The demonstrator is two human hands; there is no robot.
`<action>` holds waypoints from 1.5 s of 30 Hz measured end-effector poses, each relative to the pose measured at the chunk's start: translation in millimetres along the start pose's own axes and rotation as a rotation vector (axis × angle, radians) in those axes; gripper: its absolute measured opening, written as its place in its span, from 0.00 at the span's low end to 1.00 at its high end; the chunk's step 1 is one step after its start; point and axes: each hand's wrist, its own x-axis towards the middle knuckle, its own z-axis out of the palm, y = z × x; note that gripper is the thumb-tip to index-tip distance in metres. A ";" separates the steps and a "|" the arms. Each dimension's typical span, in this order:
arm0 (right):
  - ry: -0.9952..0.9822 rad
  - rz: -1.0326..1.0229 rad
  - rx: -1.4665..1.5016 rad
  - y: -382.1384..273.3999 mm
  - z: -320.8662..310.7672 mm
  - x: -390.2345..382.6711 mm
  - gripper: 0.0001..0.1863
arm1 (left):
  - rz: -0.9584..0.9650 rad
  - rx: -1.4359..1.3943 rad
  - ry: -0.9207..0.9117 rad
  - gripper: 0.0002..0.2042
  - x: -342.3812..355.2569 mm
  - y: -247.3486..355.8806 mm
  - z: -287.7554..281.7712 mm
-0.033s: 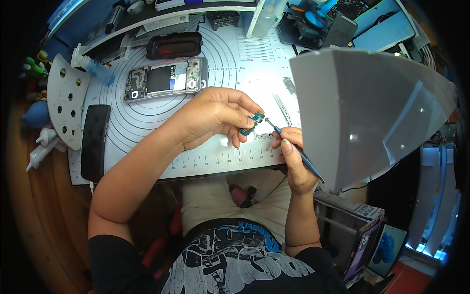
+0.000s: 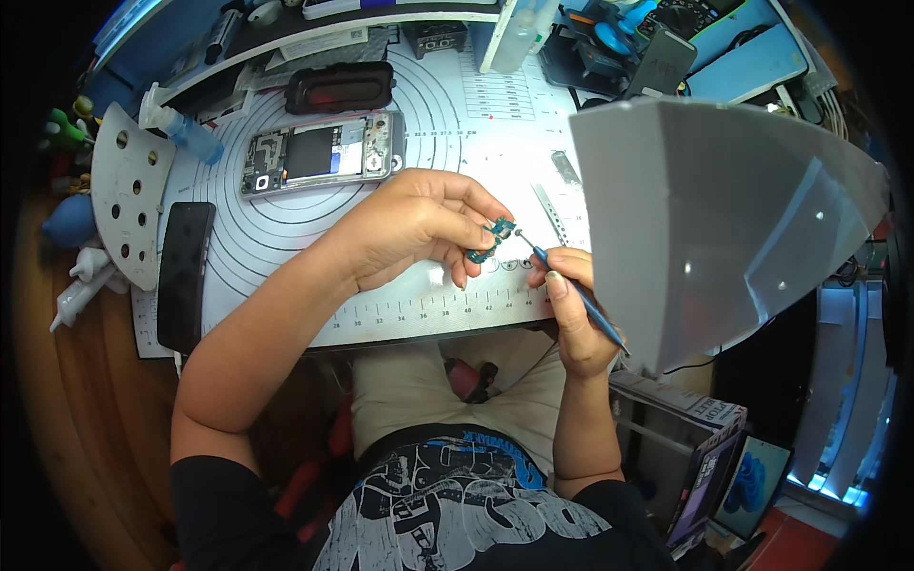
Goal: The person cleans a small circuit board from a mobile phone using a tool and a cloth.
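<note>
Between the thumb and fingers of my left hand (image 2: 433, 224) is a small green circuit board (image 2: 502, 229), held a little above the mat. My right hand (image 2: 571, 295) grips a slim tool with a blue handle (image 2: 588, 306) and a thin metal tip, pen fashion. That tip points at the board's right edge; whether it touches cannot be made out. Beyond my left forearm lies an opened smartphone (image 2: 319, 154), its inner boards and dark battery exposed. Part of the small board is covered by my left fingers.
A large grey translucent shade (image 2: 628, 238) rises close beside my right hand. On the white marked mat (image 2: 362, 319) are a dark phone (image 2: 186, 276), a black tray (image 2: 339, 88) and a perforated metal strip (image 2: 549, 211). A white holed rack (image 2: 130, 200) stands at left.
The grey shade appears slightly farther right in the picture. Both hands, the circuit board and the blue-handled tool stay practically where they were.
</note>
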 end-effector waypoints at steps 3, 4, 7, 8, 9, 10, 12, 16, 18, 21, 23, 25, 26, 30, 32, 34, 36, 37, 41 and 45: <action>-0.028 -0.016 -0.001 6.6 -2.4 -4.1 0.10 | -0.013 -0.005 -0.006 0.15 0.6 -0.4 -0.1; -0.029 -0.036 -0.004 7.0 -2.5 -4.3 0.10 | -0.011 -0.007 -0.001 0.15 1.0 -1.1 -0.7; -0.035 -0.061 -0.091 5.2 -1.3 -4.0 0.10 | -0.015 -0.023 -0.017 0.15 2.4 -2.9 -3.0; -0.036 -0.063 -0.120 3.6 -1.0 -4.4 0.11 | -0.018 -0.025 -0.016 0.15 1.9 -2.8 -3.4; -0.032 -0.030 -0.136 1.0 -0.8 -5.8 0.11 | -0.020 -0.025 -0.017 0.15 1.7 -2.4 -3.3; -0.031 -0.013 -0.144 0.7 -1.1 -7.1 0.11 | -0.018 -0.027 -0.016 0.15 1.6 -1.9 -3.1; -0.026 0.001 -0.170 3.0 -2.8 -10.5 0.12 | -0.023 -0.040 -0.016 0.15 1.3 -0.9 -2.4; -0.046 -0.060 -0.241 3.4 -2.6 -11.9 0.12 | -0.018 -0.046 -0.009 0.15 1.2 -0.7 -1.3; -0.033 -0.045 -0.226 1.7 -0.7 -10.2 0.12 | -0.024 -0.022 0.003 0.15 0.9 -0.5 -1.4; -0.022 -0.056 -0.223 0.5 1.2 -8.5 0.12 | -0.013 -0.030 -0.014 0.15 1.3 -1.4 -1.5; -0.031 -0.103 -0.252 1.3 1.9 -6.2 0.12 | -0.008 -0.029 -0.019 0.15 2.3 -2.7 -3.0; -0.025 -0.127 -0.202 3.4 2.3 -1.9 0.12 | -0.003 -0.027 -0.024 0.15 2.7 -3.0 -3.7; -0.022 -0.135 -0.186 3.8 1.8 -0.7 0.12 | -0.012 -0.044 -0.026 0.15 2.3 -3.2 -3.5; -0.061 -0.188 -0.169 1.7 1.0 1.6 0.13 | -0.013 -0.066 -0.038 0.15 3.8 -4.8 -3.8; -0.066 -0.195 -0.166 0.6 1.7 1.5 0.13 | -0.014 -0.062 -0.036 0.15 3.1 -4.3 -3.2; -0.058 -0.188 -0.165 -0.4 3.3 1.0 0.13 | -0.013 -0.059 -0.031 0.15 2.3 -4.3 -3.9; -0.067 -0.211 -0.161 0.0 4.6 2.1 0.13 | -0.009 -0.064 -0.043 0.15 3.7 -5.4 -4.4; -0.071 -0.222 -0.159 0.7 4.1 2.4 0.13 | -0.010 -0.063 -0.043 0.15 4.3 -5.1 -3.7; -0.048 -0.210 -0.146 0.7 4.0 3.0 0.13 | -0.010 -0.057 -0.024 0.15 3.4 -4.5 -2.0; -0.079 -0.215 -0.147 -0.4 4.5 2.2 0.14 | -0.004 -0.053 -0.039 0.15 4.7 -5.9 -4.5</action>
